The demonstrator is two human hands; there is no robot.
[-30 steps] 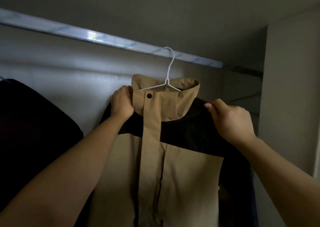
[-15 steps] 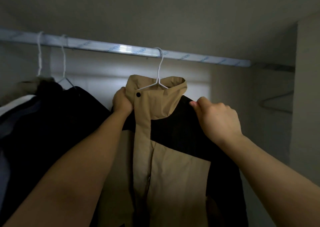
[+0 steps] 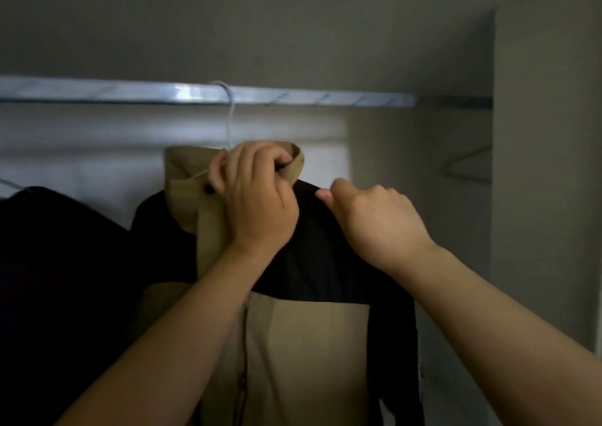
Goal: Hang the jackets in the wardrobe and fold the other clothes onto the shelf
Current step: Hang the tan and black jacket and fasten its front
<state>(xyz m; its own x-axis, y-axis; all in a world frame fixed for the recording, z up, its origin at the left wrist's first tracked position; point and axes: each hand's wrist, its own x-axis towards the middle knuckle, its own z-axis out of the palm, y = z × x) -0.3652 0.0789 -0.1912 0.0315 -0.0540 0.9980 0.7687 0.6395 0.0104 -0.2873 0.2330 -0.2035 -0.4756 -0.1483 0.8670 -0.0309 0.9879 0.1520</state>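
Observation:
A tan and black jacket [image 3: 306, 337] hangs on a white wire hanger [image 3: 230, 116] hooked over the silver wardrobe rail [image 3: 325, 98]. My left hand [image 3: 257, 197] grips the tan collar at its front, fingers curled over the collar's edge. My right hand [image 3: 378, 220] pinches the black shoulder fabric just right of the collar. Both forearms reach up from below and hide part of the jacket's front.
Dark clothes [image 3: 62, 279] hang close on the left of the jacket. An empty hanger [image 3: 469, 168] shows at the right, near the wardrobe's side wall [image 3: 547, 181]. The rail is bare to the right of the jacket's hanger.
My left hand has moved from the jacket's left shoulder to the front of the collar and grips it. My right hand stays on the right shoulder. The view has shifted slightly right.

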